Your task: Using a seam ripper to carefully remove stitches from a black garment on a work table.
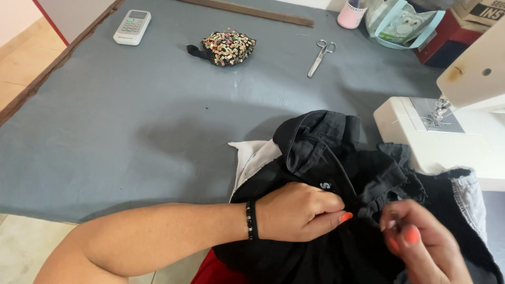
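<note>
Grey table (131, 121): scissors (321, 57), sewing machine (447, 131).

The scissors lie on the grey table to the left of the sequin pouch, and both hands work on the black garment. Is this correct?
Not quite. The head view shows the scissors to the right of the sequin pouch, on the grey table. Both hands, left and right, do work on the black garment.

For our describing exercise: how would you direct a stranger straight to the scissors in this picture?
Start at the big grey cloth-covered table and look to its far side, right of the middle. The scissors lie flat there, alone on bare cloth, between the sequinned cushion and the pink cup. They are the only slim, shiny metal thing, with silver loop handles pointing away from the viewer.
</note>
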